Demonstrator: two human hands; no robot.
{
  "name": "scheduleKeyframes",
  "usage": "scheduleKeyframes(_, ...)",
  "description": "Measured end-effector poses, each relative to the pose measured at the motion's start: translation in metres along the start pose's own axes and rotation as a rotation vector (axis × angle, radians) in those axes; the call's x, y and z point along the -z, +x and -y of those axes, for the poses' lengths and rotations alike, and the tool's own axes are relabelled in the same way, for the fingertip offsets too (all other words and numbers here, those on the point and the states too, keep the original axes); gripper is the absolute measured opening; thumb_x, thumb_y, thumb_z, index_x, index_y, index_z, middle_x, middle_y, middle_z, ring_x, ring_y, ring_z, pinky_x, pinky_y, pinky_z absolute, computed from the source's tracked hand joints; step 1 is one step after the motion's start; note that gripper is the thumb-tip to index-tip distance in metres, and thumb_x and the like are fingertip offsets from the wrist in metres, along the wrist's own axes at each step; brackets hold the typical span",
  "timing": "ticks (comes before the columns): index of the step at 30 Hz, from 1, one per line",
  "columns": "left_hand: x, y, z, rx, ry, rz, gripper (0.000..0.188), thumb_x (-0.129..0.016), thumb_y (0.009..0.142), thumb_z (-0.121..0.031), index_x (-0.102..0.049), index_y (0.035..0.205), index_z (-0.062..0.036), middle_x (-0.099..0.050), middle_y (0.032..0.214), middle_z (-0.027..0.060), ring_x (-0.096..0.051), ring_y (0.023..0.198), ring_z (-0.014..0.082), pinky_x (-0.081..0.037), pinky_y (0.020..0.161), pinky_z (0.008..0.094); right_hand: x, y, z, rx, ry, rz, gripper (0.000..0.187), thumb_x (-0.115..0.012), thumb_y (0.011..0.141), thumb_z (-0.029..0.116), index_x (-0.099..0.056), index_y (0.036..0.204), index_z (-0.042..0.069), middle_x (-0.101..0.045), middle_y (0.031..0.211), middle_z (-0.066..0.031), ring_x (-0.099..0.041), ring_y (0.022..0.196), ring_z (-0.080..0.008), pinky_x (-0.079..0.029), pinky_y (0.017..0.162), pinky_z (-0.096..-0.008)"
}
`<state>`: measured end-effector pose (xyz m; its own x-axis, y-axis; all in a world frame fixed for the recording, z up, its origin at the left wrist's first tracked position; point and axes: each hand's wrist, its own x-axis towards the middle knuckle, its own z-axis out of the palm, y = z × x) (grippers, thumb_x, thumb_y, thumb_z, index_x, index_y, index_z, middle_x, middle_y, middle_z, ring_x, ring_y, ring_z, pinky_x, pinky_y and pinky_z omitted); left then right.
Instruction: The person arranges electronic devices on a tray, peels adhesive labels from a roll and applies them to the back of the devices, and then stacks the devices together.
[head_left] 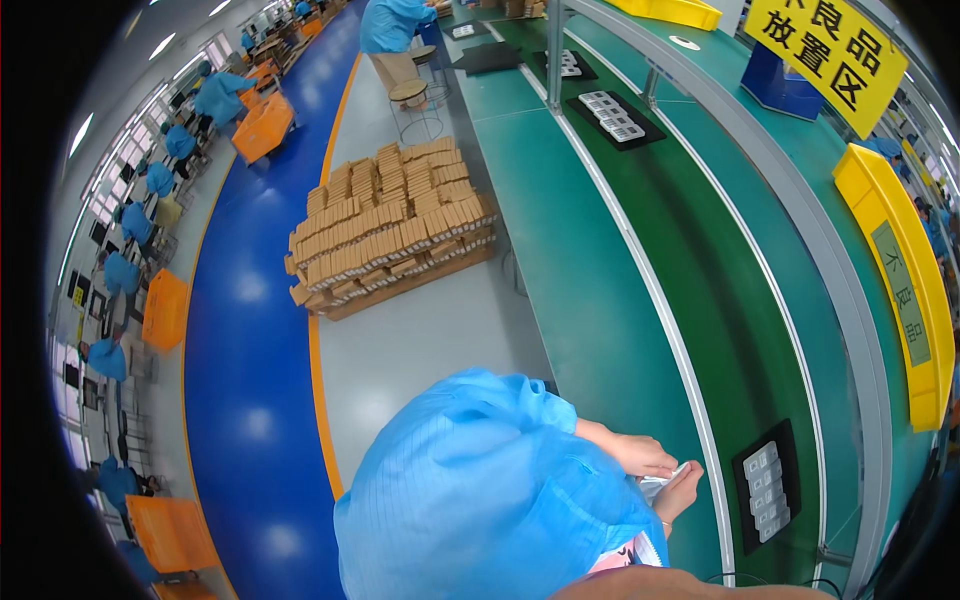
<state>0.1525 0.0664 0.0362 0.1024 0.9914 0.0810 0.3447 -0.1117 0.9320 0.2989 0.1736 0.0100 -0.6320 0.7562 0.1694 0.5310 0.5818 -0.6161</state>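
Over the near edge of the green workbench, both hands meet in front of my blue sleeve. My left hand is closed, fingers bent in toward a small white item. From the other side, my right hand pinches the same white item, its fingertips near the left hand's. Most of that item is hidden by fingers and sleeve, so its kind cannot be made out. Just right of my hands, a black tray with a row of clear-and-white pieces lies on the dark green conveyor belt.
Farther up the belt sit more black trays with white pieces. A grey metal frame arches over the bench. Beyond it hang a yellow bin and a yellow sign. Stacked brown cartons stand on the floor to the left, near stools.
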Motion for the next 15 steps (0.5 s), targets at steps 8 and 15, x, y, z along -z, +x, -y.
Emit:
scheduleKeyframes(8,0.022,-0.027,0.007,0.173,-0.455,-0.444,0.033,-0.038,0.099,-0.033,-0.054,0.095,-0.0041,-0.056,0.077,0.0024,-0.054,0.069,0.0115,-0.047,0.063,0.0265,-0.003,0.029,0.003,0.296,-0.056,0.048,0.019,-0.044,0.095,0.021,-0.053,0.092,0.005,-0.060,0.077,-0.0177,-0.059,0.068,-0.0384,-0.044,0.057,-0.0445)
scheduleKeyframes(15,0.018,-0.041,0.040,0.200,-0.776,-0.708,0.027,-0.044,0.097,-0.031,-0.055,0.102,-0.0065,-0.059,0.089,0.0007,-0.054,0.084,0.0079,-0.043,0.078,0.0250,-0.001,0.013,0.030,0.266,-0.090,0.392,0.025,-0.054,0.089,0.031,-0.058,0.090,0.007,-0.062,0.072,-0.0198,-0.060,0.066,-0.0387,-0.046,0.059,-0.0464)
